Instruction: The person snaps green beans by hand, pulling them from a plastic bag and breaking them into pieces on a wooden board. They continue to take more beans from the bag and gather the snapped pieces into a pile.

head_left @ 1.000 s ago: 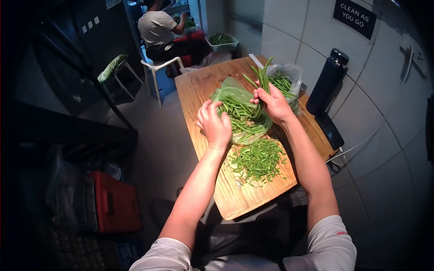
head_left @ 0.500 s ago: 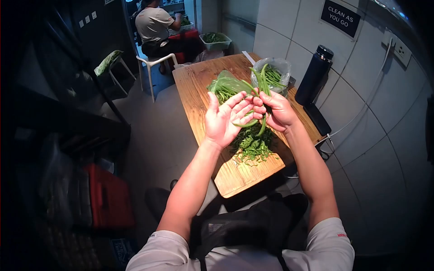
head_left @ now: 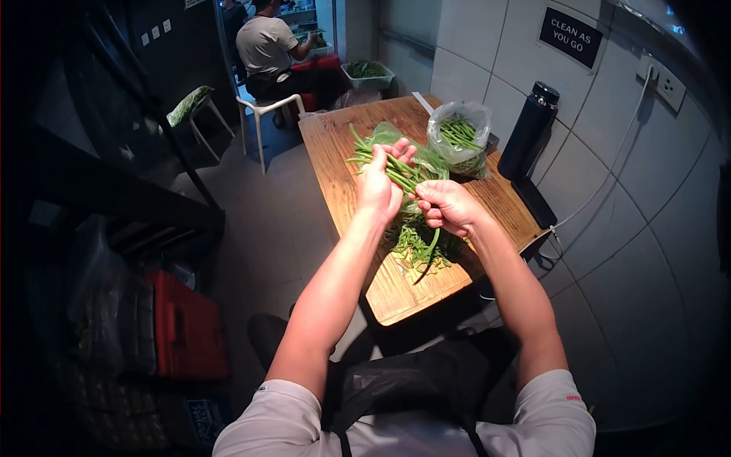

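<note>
A bunch of green beans (head_left: 397,172) lies across the palm of my left hand (head_left: 378,186), with the thumb closed over it. At the near end of that bunch, my right hand (head_left: 449,204) has its fingers pinched on a bean. One long bean (head_left: 433,251) hangs below the right hand, its dark tip pointing toward me. Under both hands, short broken bean pieces (head_left: 411,242) are heaped on the wooden table (head_left: 327,141). A thin greenish plastic bag (head_left: 435,161) is partly hidden behind my hands. Farther back stands a clear bag of whole green beans (head_left: 461,135).
Along the tiled wall stand a dark flask (head_left: 528,126) and a flat black device (head_left: 534,201) with a white cable. Beyond the table, a person (head_left: 266,49) sits near a tub of greens (head_left: 368,74). A white stool (head_left: 263,110) and a red box (head_left: 186,324) are to the left.
The beans have passed from my right hand into my left, which was open and palm up before. My right hand has moved down and nearer to me.
</note>
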`<action>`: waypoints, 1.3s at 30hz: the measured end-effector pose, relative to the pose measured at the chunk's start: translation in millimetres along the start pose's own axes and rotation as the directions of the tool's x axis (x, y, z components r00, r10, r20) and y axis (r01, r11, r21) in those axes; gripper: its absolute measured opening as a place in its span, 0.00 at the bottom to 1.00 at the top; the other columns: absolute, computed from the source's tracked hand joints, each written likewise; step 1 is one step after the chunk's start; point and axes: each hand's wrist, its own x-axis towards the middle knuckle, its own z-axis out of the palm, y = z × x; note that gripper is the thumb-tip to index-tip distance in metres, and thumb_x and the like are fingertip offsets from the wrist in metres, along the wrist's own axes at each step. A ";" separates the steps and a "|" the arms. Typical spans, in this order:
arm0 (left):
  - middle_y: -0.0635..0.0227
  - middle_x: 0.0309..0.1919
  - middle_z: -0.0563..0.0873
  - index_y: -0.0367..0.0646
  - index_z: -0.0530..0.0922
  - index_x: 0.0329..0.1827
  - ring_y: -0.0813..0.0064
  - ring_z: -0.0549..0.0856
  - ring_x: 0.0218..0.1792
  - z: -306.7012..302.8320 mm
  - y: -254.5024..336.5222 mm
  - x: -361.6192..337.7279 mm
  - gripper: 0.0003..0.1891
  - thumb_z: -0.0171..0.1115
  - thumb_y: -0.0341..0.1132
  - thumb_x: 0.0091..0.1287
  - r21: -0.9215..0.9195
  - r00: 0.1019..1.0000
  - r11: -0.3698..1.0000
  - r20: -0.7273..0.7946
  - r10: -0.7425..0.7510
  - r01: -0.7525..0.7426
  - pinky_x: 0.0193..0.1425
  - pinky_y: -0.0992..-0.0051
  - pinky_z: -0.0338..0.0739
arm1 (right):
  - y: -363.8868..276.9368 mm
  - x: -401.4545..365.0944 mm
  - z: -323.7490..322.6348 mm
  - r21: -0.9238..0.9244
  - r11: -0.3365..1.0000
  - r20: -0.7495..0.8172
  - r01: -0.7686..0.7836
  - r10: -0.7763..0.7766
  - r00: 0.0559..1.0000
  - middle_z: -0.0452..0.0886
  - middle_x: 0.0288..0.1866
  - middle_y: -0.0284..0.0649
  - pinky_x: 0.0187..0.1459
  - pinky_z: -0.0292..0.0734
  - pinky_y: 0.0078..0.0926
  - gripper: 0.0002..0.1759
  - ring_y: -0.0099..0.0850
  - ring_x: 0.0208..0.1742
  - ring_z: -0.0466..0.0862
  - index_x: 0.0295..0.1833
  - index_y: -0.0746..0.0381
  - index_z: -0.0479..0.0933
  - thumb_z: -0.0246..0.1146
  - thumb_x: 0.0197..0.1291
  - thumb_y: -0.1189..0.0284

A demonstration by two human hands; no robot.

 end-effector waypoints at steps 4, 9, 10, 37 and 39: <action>0.66 0.45 0.81 0.44 0.73 0.51 0.66 0.83 0.46 -3.0 17.6 3.7 0.14 0.48 0.46 0.81 -0.132 0.994 0.989 -0.088 0.060 -0.071 0.59 0.57 0.80 | -4.2 -14.1 -0.6 -0.108 0.992 -0.174 0.072 -0.090 0.981 0.69 0.25 0.23 0.19 0.62 0.11 0.14 0.11 0.18 0.63 0.47 0.62 0.77 0.58 0.76 0.62; 0.73 0.34 0.77 0.45 0.75 0.51 0.76 0.76 0.34 -11.2 12.3 -0.7 0.10 0.54 0.41 0.80 -0.117 0.995 0.992 -0.071 -0.064 0.056 0.46 0.68 0.78 | -21.1 -18.1 -8.3 -0.076 0.959 -0.290 0.273 -0.283 0.914 0.69 0.24 0.24 0.19 0.58 0.13 0.14 0.12 0.17 0.62 0.44 0.60 0.75 0.56 0.77 0.61; 0.71 0.38 0.80 0.44 0.75 0.51 0.73 0.79 0.38 -12.7 8.2 -3.8 0.10 0.54 0.41 0.80 -0.104 0.993 0.988 -0.011 -0.114 0.112 0.48 0.66 0.80 | -23.8 -18.3 -7.1 -0.085 0.953 -0.279 0.292 -0.304 0.911 0.70 0.25 0.24 0.19 0.59 0.13 0.14 0.12 0.18 0.63 0.44 0.60 0.75 0.56 0.77 0.61; 0.67 0.41 0.85 0.39 0.77 0.56 0.73 0.85 0.40 11.4 -11.9 -54.5 0.10 0.58 0.33 0.77 0.316 0.936 0.903 0.102 -0.338 0.291 0.48 0.68 0.84 | -26.4 17.1 23.3 -0.197 0.892 -0.369 0.406 -0.451 0.813 0.72 0.52 0.44 0.37 0.76 0.22 0.47 0.23 0.37 0.72 0.77 0.57 0.59 0.42 0.68 0.30; 0.68 0.40 0.85 0.39 0.78 0.55 0.73 0.85 0.39 8.9 -16.0 -58.2 0.09 0.58 0.32 0.77 0.311 0.949 0.908 0.052 -0.312 0.282 0.47 0.68 0.84 | -15.6 23.5 18.7 -0.138 0.882 -0.313 0.451 -0.471 0.825 0.72 0.59 0.47 0.52 0.77 0.28 0.46 0.30 0.50 0.77 0.77 0.59 0.59 0.40 0.71 0.32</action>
